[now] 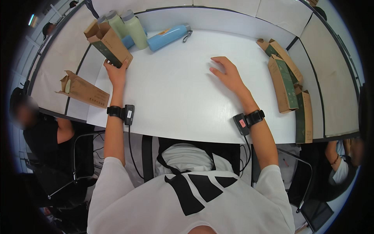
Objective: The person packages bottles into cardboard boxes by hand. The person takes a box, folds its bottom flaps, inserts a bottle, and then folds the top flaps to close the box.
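Note:
My left hand [117,70] grips the lower end of a brown and green cardboard box [114,45] at the table's back left; the box's top flaps stand open. Behind it are pale green bottles with grey caps [136,32], upright, and part of a blue bottle [128,41]. A light blue bottle [169,36] with a wrist loop lies on its side to their right. My right hand [226,71] hovers over the white table, fingers curved and apart, holding nothing. Nearer the left edge, another open cardboard box [86,89] has something pale green inside it.
Several cardboard boxes [282,83] with open flaps lie along the right side of the white table [187,96]. Low partition panels [204,20] border the table. Cables run from devices on both my wrists. Other people sit beyond the left and right partitions.

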A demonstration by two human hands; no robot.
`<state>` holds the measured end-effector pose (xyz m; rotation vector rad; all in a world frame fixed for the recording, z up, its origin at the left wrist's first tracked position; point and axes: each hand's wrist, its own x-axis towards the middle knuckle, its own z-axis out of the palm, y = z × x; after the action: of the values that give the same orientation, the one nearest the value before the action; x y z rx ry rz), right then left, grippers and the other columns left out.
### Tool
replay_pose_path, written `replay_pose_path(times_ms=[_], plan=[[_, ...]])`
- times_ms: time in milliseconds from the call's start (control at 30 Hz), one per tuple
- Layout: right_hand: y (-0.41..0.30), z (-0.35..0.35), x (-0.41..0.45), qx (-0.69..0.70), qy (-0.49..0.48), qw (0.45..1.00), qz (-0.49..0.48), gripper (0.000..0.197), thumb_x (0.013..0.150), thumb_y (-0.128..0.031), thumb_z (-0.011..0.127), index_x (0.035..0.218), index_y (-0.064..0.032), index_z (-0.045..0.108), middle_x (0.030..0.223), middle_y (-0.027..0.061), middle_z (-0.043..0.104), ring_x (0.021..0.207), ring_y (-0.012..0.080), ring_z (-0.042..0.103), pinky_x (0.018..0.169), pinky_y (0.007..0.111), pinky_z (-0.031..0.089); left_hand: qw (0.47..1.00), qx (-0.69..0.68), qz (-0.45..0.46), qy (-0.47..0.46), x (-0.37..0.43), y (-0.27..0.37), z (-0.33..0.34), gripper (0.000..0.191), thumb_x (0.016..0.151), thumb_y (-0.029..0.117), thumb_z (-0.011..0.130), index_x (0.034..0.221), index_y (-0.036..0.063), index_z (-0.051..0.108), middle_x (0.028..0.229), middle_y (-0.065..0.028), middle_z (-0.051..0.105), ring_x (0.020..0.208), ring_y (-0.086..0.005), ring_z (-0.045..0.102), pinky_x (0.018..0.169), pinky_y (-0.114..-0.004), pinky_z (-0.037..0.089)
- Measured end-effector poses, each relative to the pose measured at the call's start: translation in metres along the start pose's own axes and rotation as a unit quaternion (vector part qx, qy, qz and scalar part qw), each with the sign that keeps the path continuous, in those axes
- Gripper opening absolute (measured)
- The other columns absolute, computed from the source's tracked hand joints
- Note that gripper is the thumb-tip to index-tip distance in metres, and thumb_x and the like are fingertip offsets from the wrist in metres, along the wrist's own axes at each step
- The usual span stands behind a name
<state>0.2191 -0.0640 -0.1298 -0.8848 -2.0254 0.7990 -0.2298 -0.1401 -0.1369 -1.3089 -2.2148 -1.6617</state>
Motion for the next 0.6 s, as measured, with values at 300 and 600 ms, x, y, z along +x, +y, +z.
replay_pose_path(times_ms=[300, 600], plan=[[0.002, 0.005, 0.0, -0.018, 0.002, 1.0, -0.025, 0.038, 0.092, -0.024, 0.071, 0.123, -0.0037, 0.062, 0.125, 0.013, 0.063, 0.116, 0.0293, 0.061, 0.098, 0.037, 0.049, 0.999, 0.026, -0.042, -0.005, -0.01, 0.016, -0.003, 0.106, 0.076, 0.03, 0.087, 0.149, -0.0091, 0.02, 0.144, -0.0286, 0.037, 0.13, -0.0379, 0.047, 0.109, -0.044, 0.042], [0.001, -0.002, -0.002, -0.027, -0.002, 1.0, 0.0, 0.034, 0.093, -0.024, 0.07, 0.12, -0.0052, 0.065, 0.126, 0.0107, 0.062, 0.115, 0.0278, 0.061, 0.091, 0.037, 0.052, 0.931, 0.144, 0.243, 0.232, -0.123, 0.079, -0.149, 0.079, 0.081, 0.008, 0.082, 0.144, -0.0015, 0.036, 0.145, -0.018, 0.039, 0.133, -0.0314, 0.044, 0.113, -0.044, 0.036]])
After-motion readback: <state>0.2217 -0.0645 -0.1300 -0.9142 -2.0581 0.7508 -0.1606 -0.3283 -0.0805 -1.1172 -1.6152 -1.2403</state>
